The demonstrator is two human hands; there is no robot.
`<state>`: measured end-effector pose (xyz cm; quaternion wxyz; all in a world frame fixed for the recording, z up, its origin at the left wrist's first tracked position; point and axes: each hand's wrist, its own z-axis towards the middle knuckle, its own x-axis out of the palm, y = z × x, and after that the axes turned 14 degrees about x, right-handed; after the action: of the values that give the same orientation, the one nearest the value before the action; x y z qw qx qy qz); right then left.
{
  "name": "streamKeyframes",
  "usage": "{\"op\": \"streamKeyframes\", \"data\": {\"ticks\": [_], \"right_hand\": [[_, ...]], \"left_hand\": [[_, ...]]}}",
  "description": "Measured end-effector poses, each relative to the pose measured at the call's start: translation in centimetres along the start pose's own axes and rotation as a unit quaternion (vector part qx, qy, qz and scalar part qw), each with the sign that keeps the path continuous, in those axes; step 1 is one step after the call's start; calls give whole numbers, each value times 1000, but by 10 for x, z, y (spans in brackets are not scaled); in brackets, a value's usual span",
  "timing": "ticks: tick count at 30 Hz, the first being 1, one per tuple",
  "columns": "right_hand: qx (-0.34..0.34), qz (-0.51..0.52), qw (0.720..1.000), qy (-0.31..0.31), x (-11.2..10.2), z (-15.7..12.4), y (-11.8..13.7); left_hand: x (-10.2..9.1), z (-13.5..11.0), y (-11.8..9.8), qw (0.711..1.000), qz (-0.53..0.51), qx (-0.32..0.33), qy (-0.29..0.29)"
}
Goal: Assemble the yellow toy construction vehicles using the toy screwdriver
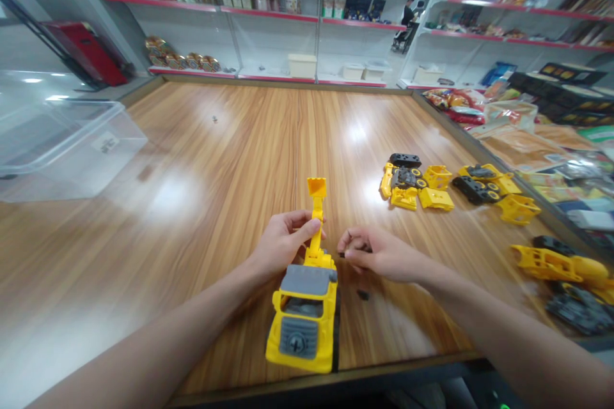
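Note:
A yellow toy excavator (307,307) with grey roof and grille panels stands on the wooden table near its front edge, its arm and bucket (317,188) pointing away from me. My left hand (288,239) grips the excavator's arm between thumb and fingers. Just right of the arm, my right hand (371,252) is closed in a pinch, apart from the toy. A small dark piece shows at its fingertips, too small to name. Below that hand a small black piece (363,295) lies on the table.
Yellow and black toy vehicle parts (405,197) lie in groups at the right, with more parts (520,209) farther right. A clear plastic bin (96,166) sits at the left. Bagged goods (522,147) line the right edge. Stocked shelves (268,13) stand behind the table (249,134).

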<state>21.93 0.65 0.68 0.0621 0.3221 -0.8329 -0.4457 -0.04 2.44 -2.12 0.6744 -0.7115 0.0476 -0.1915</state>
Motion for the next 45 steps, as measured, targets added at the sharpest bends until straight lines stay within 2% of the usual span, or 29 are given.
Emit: {"op": "streamKeyframes", "data": {"ticks": [3, 6, 10, 13, 17, 22, 26, 31, 36, 45], "right_hand": [[-39, -159, 986, -18, -11, -6, 0], [-63, -327, 943, -9, -15, -9, -2], [-63, -399, 914, 43, -12, -8, -2], [-60, -418, 906, 39, -10, -6, -1], [-81, -398, 914, -20, -9, -4, -1], [-149, -267, 939, -157, -6, -1, 2], [-197, -184, 940, -210, -1, -1, 3], [-224, -164, 932, -230, 5, 2, -2], [-220, -201, 923, -243, 6, 4, -5], [-235, -224, 921, -218, 10, 3, -3]], "left_hand": [[-1, 2, 1, 1000, -8, -9, -8], [-1, 2, 1, 1000, -16, -22, -7], [0, 3, 3, 999, -29, -28, -10], [-1, 2, 6, 999, -40, -36, -4], [-1, 3, 7, 996, -62, -61, 28], [-6, 7, 10, 984, -96, -99, 111], [-10, 9, 17, 971, -107, -128, 168], [-11, 8, 21, 955, -119, -163, 217], [-9, 7, 21, 946, -117, -182, 240], [-5, 4, 16, 936, -102, -187, 282]]}}
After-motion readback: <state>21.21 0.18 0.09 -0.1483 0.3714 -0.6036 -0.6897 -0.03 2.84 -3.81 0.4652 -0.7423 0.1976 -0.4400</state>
